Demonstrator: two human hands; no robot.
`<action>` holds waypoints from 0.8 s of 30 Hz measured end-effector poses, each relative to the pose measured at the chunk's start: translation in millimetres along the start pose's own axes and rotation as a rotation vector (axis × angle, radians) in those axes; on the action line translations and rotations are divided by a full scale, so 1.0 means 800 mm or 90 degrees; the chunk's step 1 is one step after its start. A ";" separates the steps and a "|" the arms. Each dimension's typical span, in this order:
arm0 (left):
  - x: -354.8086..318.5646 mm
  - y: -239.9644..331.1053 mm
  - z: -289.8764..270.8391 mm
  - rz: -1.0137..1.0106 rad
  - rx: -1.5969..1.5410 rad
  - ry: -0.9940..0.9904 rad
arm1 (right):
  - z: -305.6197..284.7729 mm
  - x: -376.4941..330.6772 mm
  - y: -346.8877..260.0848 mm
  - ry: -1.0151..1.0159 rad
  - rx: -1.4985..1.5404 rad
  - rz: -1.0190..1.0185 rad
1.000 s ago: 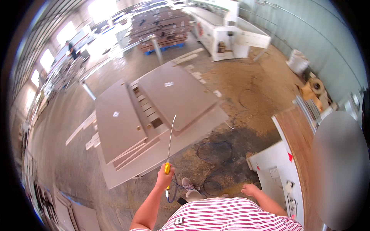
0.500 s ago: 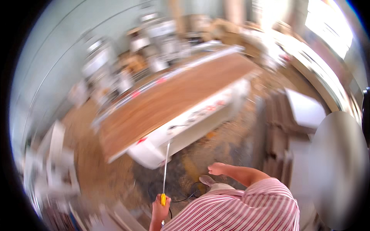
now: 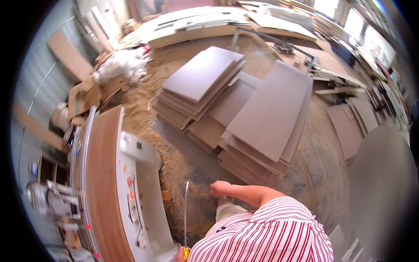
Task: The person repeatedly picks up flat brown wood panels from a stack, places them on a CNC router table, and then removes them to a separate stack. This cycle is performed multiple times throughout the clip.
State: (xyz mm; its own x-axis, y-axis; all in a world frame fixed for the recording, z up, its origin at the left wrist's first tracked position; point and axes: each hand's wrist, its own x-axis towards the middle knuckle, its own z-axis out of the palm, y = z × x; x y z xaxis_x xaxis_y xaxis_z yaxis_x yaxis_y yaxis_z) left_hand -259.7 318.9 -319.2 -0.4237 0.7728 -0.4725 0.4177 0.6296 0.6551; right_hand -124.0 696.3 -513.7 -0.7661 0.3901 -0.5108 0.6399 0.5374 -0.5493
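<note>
At the lower edge my left hand (image 3: 179,254), mostly cut off by the frame, is closed round a yellow tape measure (image 3: 186,253). The tape's pale blade is drawn out and points away from me over the floor. My right hand (image 3: 221,188) is held in front of my body with its fingers curled in, and nothing shows in it. Left of the tape stands a machine with a brown wooden top (image 3: 102,183) and a white body (image 3: 148,196) with red buttons. Beyond my right hand lie stacked brown panels (image 3: 266,113).
A second panel stack (image 3: 203,72) with a glossy top lies farther off. White plastic sheeting (image 3: 124,65) and cardboard (image 3: 85,96) are heaped by the wall. Long boards (image 3: 200,28) lie at the back. Sawdust covers the floor. A blurred grey shape (image 3: 384,192) blocks the right side.
My view has swung to the right, so the machine now sits at the left and the panel stacks are central. The tape measure stays in my left hand, which is now lower in view.
</note>
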 end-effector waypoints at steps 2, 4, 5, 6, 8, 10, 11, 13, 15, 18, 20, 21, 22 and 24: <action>0.061 0.012 -0.021 0.032 0.045 -0.069 | -0.042 0.016 0.009 0.178 0.058 -0.026; 0.122 0.070 -0.041 0.046 0.082 -0.136 | -0.090 0.014 0.031 0.386 0.117 -0.070; 0.152 0.088 -0.051 0.062 0.044 -0.183 | -0.116 0.008 0.047 0.498 0.136 -0.089; 0.178 0.111 -0.061 0.073 0.006 -0.229 | -0.135 -0.001 0.074 0.499 0.106 -0.044; 0.205 0.223 -0.072 0.108 0.087 -0.253 | -0.170 -0.053 0.105 0.604 -0.025 0.080; 0.237 0.249 -0.073 0.139 0.099 -0.283 | -0.177 -0.110 0.148 0.570 -0.172 0.292; 0.264 0.241 -0.065 0.173 0.076 -0.298 | -0.161 -0.134 0.170 0.586 -0.147 0.405; 0.286 0.255 -0.058 0.153 0.052 -0.314 | -0.128 -0.175 0.207 0.605 -0.062 0.565; 0.307 0.257 -0.052 0.157 0.046 -0.332 | -0.101 -0.205 0.221 0.610 0.054 0.650; 0.351 0.225 -0.039 0.219 0.113 -0.365 | -0.090 -0.206 0.239 0.703 0.024 0.500; 0.365 0.218 -0.039 0.247 0.128 -0.383 | -0.109 -0.198 0.245 0.632 -0.080 0.538; 0.370 0.220 -0.042 0.237 0.150 -0.395 | -0.120 -0.199 0.250 0.572 -0.097 0.566; 0.375 0.224 -0.044 0.228 0.176 -0.410 | -0.118 -0.204 0.258 0.572 -0.101 0.574; 0.375 0.232 -0.057 0.243 0.166 -0.415 | -0.120 -0.212 0.277 0.577 -0.120 0.582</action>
State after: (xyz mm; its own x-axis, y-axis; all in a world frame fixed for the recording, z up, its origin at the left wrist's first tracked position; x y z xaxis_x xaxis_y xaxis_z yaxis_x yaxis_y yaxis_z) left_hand -345.8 663.6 -312.5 0.3082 0.7792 -0.5458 0.6480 0.2480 0.7201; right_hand 141.7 821.2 -485.3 0.1249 0.9920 0.0181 0.9870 -0.1224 -0.1038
